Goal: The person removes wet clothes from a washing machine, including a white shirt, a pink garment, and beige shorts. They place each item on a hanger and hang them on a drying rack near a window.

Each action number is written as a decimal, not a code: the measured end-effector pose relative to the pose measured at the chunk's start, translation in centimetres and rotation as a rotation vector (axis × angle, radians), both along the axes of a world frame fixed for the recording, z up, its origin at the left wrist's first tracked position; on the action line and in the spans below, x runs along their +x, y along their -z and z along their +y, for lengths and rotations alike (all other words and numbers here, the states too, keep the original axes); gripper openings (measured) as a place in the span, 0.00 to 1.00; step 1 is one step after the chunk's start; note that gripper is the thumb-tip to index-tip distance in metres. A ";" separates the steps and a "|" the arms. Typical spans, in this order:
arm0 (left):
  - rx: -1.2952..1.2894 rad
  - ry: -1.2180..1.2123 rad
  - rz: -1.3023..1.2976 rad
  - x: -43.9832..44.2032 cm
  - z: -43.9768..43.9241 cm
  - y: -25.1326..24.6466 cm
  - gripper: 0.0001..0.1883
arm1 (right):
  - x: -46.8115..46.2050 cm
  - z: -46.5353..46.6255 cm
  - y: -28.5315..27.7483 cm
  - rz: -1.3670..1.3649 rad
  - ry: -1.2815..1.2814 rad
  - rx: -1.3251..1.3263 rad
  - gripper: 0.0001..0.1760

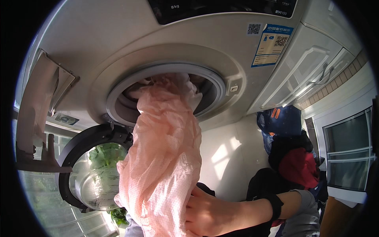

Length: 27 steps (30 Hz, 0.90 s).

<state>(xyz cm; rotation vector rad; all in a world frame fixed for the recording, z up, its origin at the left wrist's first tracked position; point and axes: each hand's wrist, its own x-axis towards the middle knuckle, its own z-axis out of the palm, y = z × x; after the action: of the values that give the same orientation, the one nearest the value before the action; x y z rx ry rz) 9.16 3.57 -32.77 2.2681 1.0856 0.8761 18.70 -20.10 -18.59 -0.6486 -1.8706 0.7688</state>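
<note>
A long pale pink cloth [165,142] with fine dots stretches from the drum opening of a front-loading washing machine [177,32] down towards me. Its upper end lies inside the grey door seal [217,80], bunched beside whitish fabric. My right hand [210,210], with a black band at the wrist, grips the lower right side of the cloth; its fingertips are hidden in the folds. My left hand is not in view; a bluish-grey sleeve shows at the bottom, left of the cloth. The round glass door [97,177] hangs open at the left.
At the left a detergent drawer [37,109] juts out of the machine. White cabinets [296,65] stand at the right. On the tiled floor [222,148] lie a dark blue bag [282,121] and a heap of black and red clothes [299,167]. Green leaves [118,216] show below the door.
</note>
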 end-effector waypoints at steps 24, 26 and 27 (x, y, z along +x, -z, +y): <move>-0.847 0.254 -0.042 -4.0 -27.4 -43.0 0.18 | 17.9 -8.0 -42.0 1.028 0.485 -1.149 0.15; -0.589 0.267 -0.166 -1.4 -29.1 -50.7 0.20 | 17.4 -9.6 -46.1 1.030 0.403 -1.162 0.14; -0.375 0.260 -0.228 0.4 -30.0 -54.0 0.22 | 17.2 -10.4 -48.0 1.035 0.378 -1.186 0.14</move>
<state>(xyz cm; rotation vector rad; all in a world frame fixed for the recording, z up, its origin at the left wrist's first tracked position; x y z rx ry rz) 9.54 -26.42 21.20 1.8918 0.7586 0.7325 35.92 -30.49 29.43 -0.9865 -0.2135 1.5439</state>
